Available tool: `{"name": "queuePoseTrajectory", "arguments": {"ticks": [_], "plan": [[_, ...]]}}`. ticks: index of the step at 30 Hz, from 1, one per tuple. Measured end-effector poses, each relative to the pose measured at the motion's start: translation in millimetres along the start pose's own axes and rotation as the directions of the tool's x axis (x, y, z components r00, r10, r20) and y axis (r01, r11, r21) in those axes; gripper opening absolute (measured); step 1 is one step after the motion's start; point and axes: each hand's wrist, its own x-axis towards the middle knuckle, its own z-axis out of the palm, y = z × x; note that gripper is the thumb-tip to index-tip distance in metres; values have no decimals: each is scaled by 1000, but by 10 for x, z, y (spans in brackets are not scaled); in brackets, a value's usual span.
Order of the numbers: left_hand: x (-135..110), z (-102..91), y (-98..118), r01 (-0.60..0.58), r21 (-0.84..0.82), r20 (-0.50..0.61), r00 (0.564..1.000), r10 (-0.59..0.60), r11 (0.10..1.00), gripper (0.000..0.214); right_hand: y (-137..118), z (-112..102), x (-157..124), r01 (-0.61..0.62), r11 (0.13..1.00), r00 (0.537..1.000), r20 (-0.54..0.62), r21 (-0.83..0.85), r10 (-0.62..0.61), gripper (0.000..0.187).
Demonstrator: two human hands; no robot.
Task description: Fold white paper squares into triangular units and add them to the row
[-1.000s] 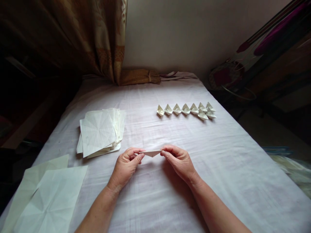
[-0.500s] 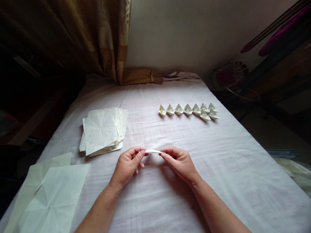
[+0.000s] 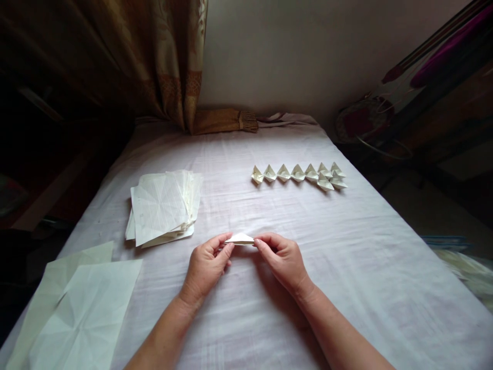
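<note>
Between my hands, above the sheet-covered surface, is a small white folded paper (image 3: 241, 239) with a peak at its far side. My left hand (image 3: 208, 261) pinches its left end between thumb and fingers. At the right end, the thumb and fingers of my right hand (image 3: 282, 257) grip it too. Beyond it to the right stand several folded paper boats (image 3: 298, 173), most of them in a row, with a few clustered at the row's right end.
Left of my hands lies a stack of creased paper sheets (image 3: 162, 205). Nearer on the left, two larger creased sheets (image 3: 87, 313) overlap. A gold curtain (image 3: 169, 67) hangs at the far left edge of the pale bedsheet (image 3: 346, 288), before a wall.
The folded paper has tilted, so more of its peaked face shows. Both hands have shifted slightly while keeping their pinch on its ends.
</note>
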Motion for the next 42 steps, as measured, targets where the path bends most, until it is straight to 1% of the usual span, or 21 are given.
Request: {"name": "queuePoseTrajectory", "arguments": {"ticks": [4, 9, 11, 14, 17, 20, 23, 26, 29, 32, 35, 37, 42], "plan": [[-1, 6, -26, -39, 68, -30, 999, 41, 997, 49, 10, 42, -18, 125, 985, 991, -30, -116, -130, 18], [4, 8, -43, -88, 126, -61, 994, 96, 988, 41, 53, 81, -29, 306, 919, 944, -49, -246, -328, 16], [2, 10, -39, -106, 140, -79, 990, 118, 985, 39, 53, 89, -36, 343, 896, 929, -42, -282, -368, 15], [-5, 13, -36, -160, 159, -101, 979, 177, 974, 32, 33, 90, -45, 362, 878, 920, -31, -315, -390, 14], [-11, 14, -58, -270, 244, -105, 948, 302, 931, 26, 7, 86, -48, 391, 858, 906, -26, -333, -423, 12], [-19, 11, -103, -369, 397, -73, 900, 430, 840, 27, -11, 93, -48, 429, 841, 886, -27, -330, -462, 12], [-30, 5, -140, -436, 521, -20, 853, 521, 734, 28, -19, 110, -51, 452, 839, 873, -42, -304, -485, 15], [-36, -5, -156, -485, 568, 19, 815, 579, 665, 29, -10, 127, -55, 433, 855, 881, -64, -284, -468, 18], [-35, -10, -162, -509, 567, 25, 797, 604, 648, 30, 15, 138, -57, 374, 891, 905, -107, -259, -411, 23], [-30, -4, -174, -501, 559, 2, 798, 603, 661, 31, 32, 144, -63, 350, 907, 918, -111, -233, -382, 24], [-27, 4, -195, -473, 565, -18, 812, 583, 676, 35, 14, 156, -86, 415, 877, 890, -94, -243, -447, 22], [-25, 2, -205, -460, 582, -15, 818, 575, 670, 37, -18, 168, -113, 462, 848, 867, -69, -259, -493, 23], [-25, -18, -194, -450, 623, 5, 820, 572, 640, 36, -80, 186, -160, 522, 803, 839, 7, -288, -544, 27]]}}
